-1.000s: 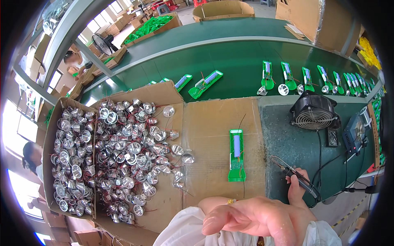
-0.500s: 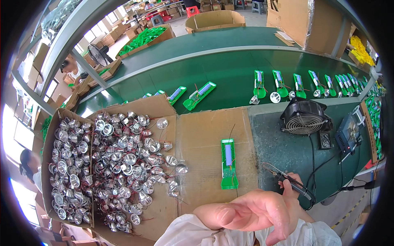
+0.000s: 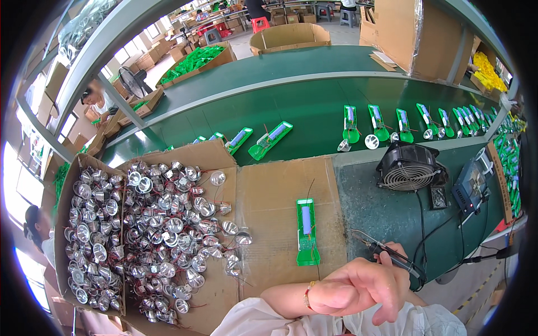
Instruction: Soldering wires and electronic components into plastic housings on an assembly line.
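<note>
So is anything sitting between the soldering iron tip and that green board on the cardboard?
Nothing visible. The soldering iron in the right hand points toward the green board, with only bare cardboard between them. The left hand hangs nearer the camera.

The left hand [image 3: 358, 288] crosses in front of the right hand [image 3: 392, 255], hiding most of its grip on the soldering iron [image 3: 386, 255]. Both sleeves run off the lower edge. The box of reflectors [image 3: 84, 235] at the table's left edge blurs toward the rim.

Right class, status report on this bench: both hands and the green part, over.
Left hand empty, fingers curled, crossing the right. Right hand grips soldering iron. Green board lies flat on cardboard, untouched. Nothing blocking it.
</note>
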Action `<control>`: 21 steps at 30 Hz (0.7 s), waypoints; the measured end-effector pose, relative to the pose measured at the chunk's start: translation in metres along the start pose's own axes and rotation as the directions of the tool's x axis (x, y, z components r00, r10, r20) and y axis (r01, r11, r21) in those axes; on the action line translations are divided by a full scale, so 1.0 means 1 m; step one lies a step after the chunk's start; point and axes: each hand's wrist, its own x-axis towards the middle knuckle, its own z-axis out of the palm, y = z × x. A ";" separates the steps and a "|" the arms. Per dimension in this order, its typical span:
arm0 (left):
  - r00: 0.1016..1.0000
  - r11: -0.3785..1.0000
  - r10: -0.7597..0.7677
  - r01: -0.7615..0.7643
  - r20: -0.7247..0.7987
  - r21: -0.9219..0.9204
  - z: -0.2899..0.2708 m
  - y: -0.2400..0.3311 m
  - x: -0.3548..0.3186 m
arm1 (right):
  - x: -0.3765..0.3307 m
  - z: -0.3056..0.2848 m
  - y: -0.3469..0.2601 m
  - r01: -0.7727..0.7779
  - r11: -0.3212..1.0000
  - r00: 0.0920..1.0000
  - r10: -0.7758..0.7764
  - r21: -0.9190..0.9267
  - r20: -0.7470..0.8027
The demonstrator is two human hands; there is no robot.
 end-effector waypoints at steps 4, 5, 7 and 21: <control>0.990 0.934 -0.085 0.119 -0.113 0.338 0.005 0.003 0.005 | -0.001 -0.003 -0.001 -0.011 1.000 1.000 0.011 -0.002 0.028; 0.982 0.838 -0.115 0.178 -0.153 0.515 0.006 0.004 0.006 | -0.002 -0.002 -0.003 -0.028 0.999 0.999 0.027 0.032 0.024; 0.981 0.779 -0.115 0.188 -0.160 0.598 0.012 0.000 0.007 | 0.002 0.002 -0.009 0.062 0.997 0.997 -0.060 -0.037 0.053; 0.766 -0.710 0.467 0.623 -0.442 0.329 -0.071 0.002 -0.114 | 0.003 0.007 -0.008 0.031 0.999 1.000 -0.031 0.008 0.007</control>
